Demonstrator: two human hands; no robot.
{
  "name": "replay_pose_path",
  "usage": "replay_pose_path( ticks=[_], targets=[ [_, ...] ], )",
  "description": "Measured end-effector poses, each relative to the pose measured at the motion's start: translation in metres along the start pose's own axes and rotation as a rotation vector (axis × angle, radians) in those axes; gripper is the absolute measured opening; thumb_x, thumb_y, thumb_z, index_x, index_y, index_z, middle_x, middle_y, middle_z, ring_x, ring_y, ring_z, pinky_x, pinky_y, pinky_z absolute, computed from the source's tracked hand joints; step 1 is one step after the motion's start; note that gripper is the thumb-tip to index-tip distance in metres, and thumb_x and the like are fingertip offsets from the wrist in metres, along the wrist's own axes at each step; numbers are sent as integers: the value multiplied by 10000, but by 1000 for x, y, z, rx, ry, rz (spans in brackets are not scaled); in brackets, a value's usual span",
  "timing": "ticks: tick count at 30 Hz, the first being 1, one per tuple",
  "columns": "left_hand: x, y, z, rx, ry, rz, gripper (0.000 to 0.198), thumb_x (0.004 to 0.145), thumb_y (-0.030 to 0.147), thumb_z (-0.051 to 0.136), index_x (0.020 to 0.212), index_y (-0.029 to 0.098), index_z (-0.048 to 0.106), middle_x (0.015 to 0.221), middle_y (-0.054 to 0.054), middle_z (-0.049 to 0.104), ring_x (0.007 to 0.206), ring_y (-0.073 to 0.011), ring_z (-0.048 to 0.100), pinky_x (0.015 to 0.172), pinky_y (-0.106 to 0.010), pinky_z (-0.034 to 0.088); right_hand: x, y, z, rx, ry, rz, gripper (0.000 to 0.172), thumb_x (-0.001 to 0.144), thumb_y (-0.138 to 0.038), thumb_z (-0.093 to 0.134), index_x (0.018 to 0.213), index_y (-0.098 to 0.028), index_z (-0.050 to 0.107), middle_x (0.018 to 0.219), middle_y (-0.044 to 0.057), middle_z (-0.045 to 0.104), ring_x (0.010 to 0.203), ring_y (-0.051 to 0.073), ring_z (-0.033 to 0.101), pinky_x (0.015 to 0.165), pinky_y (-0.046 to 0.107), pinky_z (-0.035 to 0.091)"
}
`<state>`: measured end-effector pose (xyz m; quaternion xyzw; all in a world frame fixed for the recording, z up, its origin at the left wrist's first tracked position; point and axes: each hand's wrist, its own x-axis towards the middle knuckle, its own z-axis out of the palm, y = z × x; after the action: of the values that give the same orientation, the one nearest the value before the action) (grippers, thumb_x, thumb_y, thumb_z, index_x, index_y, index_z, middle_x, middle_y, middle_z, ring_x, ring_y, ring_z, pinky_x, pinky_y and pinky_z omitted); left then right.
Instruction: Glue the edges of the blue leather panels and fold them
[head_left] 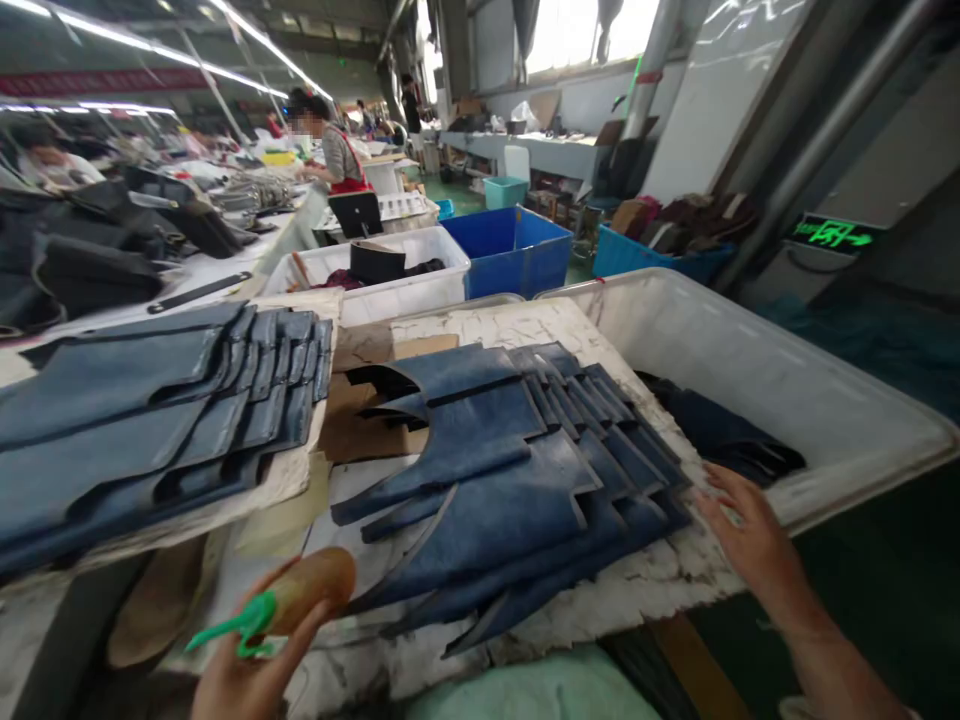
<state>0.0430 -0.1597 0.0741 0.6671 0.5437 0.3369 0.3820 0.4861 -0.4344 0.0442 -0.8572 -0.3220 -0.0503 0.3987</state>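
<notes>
My left hand (251, 665) is at the bottom left, closed around a brown brush-like tool with a green handle (296, 600). My right hand (742, 535) reaches out at the lower right with fingers spread, touching the edge of a white board (525, 320) next to a fanned stack of dark blue leather pieces (517, 480). A second fanned stack of blue leather pieces (150, 410) lies on another board to the left.
A large white tub (750, 370) with dark pieces inside stands at the right. Behind are a white bin (405, 285), blue bins (514, 250), and a worktable with dark material. A person in a red apron (334, 150) works far back.
</notes>
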Motion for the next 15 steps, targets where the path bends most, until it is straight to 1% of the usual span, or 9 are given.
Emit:
replay_pose_path(
  ticks=[1, 3, 4, 6, 7, 10, 12, 13, 15],
  targets=[
    [-7, 19, 13, -87, -86, -6, 691, 541, 478, 726, 1127, 186, 508, 1086, -72, 613, 991, -286, 582, 864, -357, 502, -7, -31, 7, 92, -86, -33, 403, 814, -443, 481, 1173, -263, 463, 1136, 105, 516, 969, 272, 563, 798, 447, 511],
    [-18, 58, 43, -248, -243, -46, 713, 538, 454, 746, 1142, 160, 509, 1062, -98, 623, 978, -296, 586, 822, -348, 522, -25, -88, 24, 282, -294, -174, 394, 852, -354, 474, 1235, -288, 407, 1252, 86, 456, 1110, 244, 489, 832, 393, 504],
    [-21, 75, 61, -349, -334, -53, 712, 554, 453, 741, 1152, 146, 509, 1062, -111, 623, 996, -300, 577, 829, -351, 518, -34, -112, 34, 379, -405, -239, 444, 859, -322, 478, 1284, -301, 351, 1311, 77, 409, 1172, 236, 440, 856, 373, 496],
    [-28, 101, 99, -556, -459, -59, 692, 607, 477, 708, 1170, 129, 504, 1085, -124, 612, 1037, -295, 556, 884, -365, 488, -52, -145, 51, 569, -557, -320, 592, 842, -319, 522, 1357, -315, 229, 1399, 65, 301, 1256, 238, 346, 908, 363, 470],
    [-32, 111, 118, -628, -511, -83, 672, 638, 489, 687, 1171, 123, 506, 1102, -129, 604, 1059, -289, 543, 918, -372, 464, -58, -154, 57, 650, -588, -295, 665, 833, -326, 541, 1379, -323, 162, 1421, 59, 268, 1273, 238, 323, 950, 376, 439],
    [-48, 125, 168, -708, -633, -182, 625, 713, 539, 602, 1159, 109, 519, 1155, -138, 576, 1100, -271, 516, 959, -369, 425, -66, -159, 66, 833, -511, -12, 795, 823, -368, 558, 1396, -337, 9, 1415, 49, 291, 1265, 222, 348, 1042, 412, 336],
    [-59, 130, 189, -659, -752, -176, 607, 765, 543, 533, 1192, 113, 495, 1192, -140, 549, 1092, -261, 519, 907, -361, 460, -63, -149, 62, 914, -406, 215, 758, 829, -419, 535, 1401, -323, 47, 1395, 41, 334, 1255, 215, 366, 1066, 404, 299],
    [-64, 132, 195, -598, -819, -123, 593, 784, 522, 514, 1217, 118, 473, 1197, -139, 543, 1072, -255, 528, 871, -357, 478, -60, -142, 59, 949, -360, 301, 710, 831, -450, 518, 1398, -307, 117, 1387, 39, 350, 1254, 216, 366, 1070, 393, 293],
    [-68, 139, 201, -407, -956, 78, 563, 797, 452, 518, 1250, 127, 444, 1180, -136, 551, 1014, -245, 551, 819, -353, 495, -52, -125, 48, 1036, -278, 425, 600, 837, -500, 480, 1357, -280, 276, 1359, 36, 397, 1239, 216, 386, 1064, 370, 303]
  ],
)
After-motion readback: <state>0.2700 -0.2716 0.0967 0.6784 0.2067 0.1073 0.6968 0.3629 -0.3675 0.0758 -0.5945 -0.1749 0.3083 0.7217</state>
